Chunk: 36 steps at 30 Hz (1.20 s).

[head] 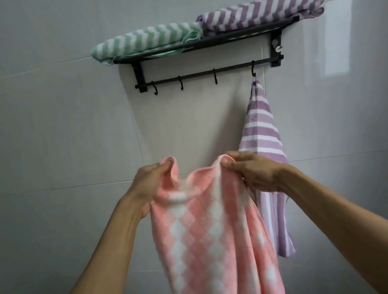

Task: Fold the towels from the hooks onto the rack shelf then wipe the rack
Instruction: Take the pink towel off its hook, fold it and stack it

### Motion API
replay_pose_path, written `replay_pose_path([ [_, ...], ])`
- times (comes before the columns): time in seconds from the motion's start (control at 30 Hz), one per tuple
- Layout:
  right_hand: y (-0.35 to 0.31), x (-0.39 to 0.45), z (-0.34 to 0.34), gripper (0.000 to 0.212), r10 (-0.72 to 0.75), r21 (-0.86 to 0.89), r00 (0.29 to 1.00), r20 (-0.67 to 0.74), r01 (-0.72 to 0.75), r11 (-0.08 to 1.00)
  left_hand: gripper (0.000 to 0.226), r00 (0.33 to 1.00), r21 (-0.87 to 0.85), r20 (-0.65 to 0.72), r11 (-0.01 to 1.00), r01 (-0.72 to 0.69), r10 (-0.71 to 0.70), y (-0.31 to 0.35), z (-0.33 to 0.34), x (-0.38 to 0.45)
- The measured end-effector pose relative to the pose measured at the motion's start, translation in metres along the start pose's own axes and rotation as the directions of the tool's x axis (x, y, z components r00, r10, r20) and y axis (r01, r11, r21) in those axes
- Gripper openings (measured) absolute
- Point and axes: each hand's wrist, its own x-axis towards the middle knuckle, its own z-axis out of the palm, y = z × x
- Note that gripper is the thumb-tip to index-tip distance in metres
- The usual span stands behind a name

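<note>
A pink and white towel (212, 236) hangs down in front of me, held by its top edge. My left hand (150, 185) grips the left corner and my right hand (254, 172) grips the right corner. Above, a black wall rack (201, 44) carries a folded green striped towel (146, 40) on the left of its shelf and a folded purple striped towel (265, 11) on the right. A second purple striped towel (263, 139) hangs from the rightmost hook (253, 68), partly behind my right hand.
Three bare hooks (181, 84) hang on the rack's lower bar. Grey wall tiles (55, 137) surround the rack. A bright window reflection (341, 30) shows on the right wall.
</note>
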Motion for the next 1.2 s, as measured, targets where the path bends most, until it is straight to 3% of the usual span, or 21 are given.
replay_pose_path([
  [0.13, -0.034, 0.01, 0.021, 0.02, -0.142, -0.132, 0.987, 0.071, 0.151, 0.98, 0.038, 0.963, 0.083, 0.264, 0.996, 0.042, -0.063, -0.011, 0.034, -0.012],
  [0.23, -0.043, 0.014, 0.022, 0.018, -0.215, -0.243, 0.974, 0.073, 0.226, 0.943, 0.032, 0.936, 0.127, 0.34, 0.99, 0.053, -0.094, -0.011, 0.047, -0.018],
  [0.4, -0.037, 0.017, 0.016, 0.018, -0.276, -0.459, 0.928, -0.249, 0.137, 0.878, 0.035, 0.969, 0.068, 0.243, 0.995, -0.07, 0.051, -0.013, 0.055, -0.013],
  [0.5, -0.034, 0.015, 0.02, 0.025, -0.062, -0.252, 0.94, -0.337, -0.027, 0.967, 0.038, 0.985, 0.092, 0.109, 0.985, -0.143, 0.132, -0.015, 0.065, -0.008],
  [0.6, -0.032, 0.013, 0.026, 0.032, 0.122, 0.005, 0.954, -0.274, -0.125, 0.992, 0.042, 0.981, 0.143, 0.036, 0.97, -0.194, 0.191, -0.02, 0.072, -0.002],
  [0.7, -0.028, 0.018, 0.024, 0.011, 0.01, -0.119, 0.927, -0.376, -0.059, 0.991, 0.037, 0.977, 0.117, 0.117, 0.974, -0.194, 0.18, -0.022, 0.075, -0.007],
  [0.77, -0.026, 0.021, 0.018, 0.021, -0.051, -0.098, 0.909, -0.414, 0.011, 0.995, 0.035, 0.978, -0.043, 0.202, 0.998, -0.043, 0.051, -0.015, 0.071, -0.01],
  [0.8, -0.027, 0.022, 0.014, 0.03, -0.051, -0.032, 0.921, -0.386, 0.042, 0.999, 0.033, 0.974, -0.072, 0.227, 0.997, 0.01, 0.007, -0.012, 0.067, -0.01],
  [0.87, -0.032, 0.018, 0.009, 0.038, -0.057, 0.063, 0.963, -0.262, 0.076, 0.995, 0.023, 0.974, 0.059, 0.224, 0.998, -0.037, 0.023, -0.011, 0.058, -0.001],
  [0.93, -0.039, 0.014, 0.006, 0.039, -0.061, 0.1, 0.993, -0.106, 0.071, 0.992, 0.047, 0.938, 0.214, 0.341, 0.967, -0.14, 0.06, -0.009, 0.054, 0.004],
  [0.97, -0.043, 0.013, 0.005, 0.038, -0.068, 0.083, 0.996, -0.049, 0.072, 0.994, 0.052, 0.902, 0.206, 0.43, 0.968, -0.143, 0.041, -0.007, 0.056, 0.002],
  [1.03, -0.05, 0.011, 0.002, 0.036, -0.096, -0.001, 0.995, 0.007, 0.096, 0.995, 0.036, 0.865, 0.125, 0.5, 0.986, -0.114, 0.037, -0.008, 0.062, 0.003],
  [1.1, -0.056, 0.01, -0.006, 0.031, -0.124, -0.086, 0.992, -0.003, 0.123, 0.989, 0.02, 0.89, 0.085, 0.446, 0.985, -0.147, 0.095, -0.008, 0.064, 0.008],
  [1.2, -0.06, 0.005, -0.027, 0.019, -0.124, -0.276, 0.988, -0.096, 0.093, 0.957, 0.045, 0.929, 0.082, 0.316, 0.969, -0.232, 0.195, -0.012, 0.053, 0.017],
])
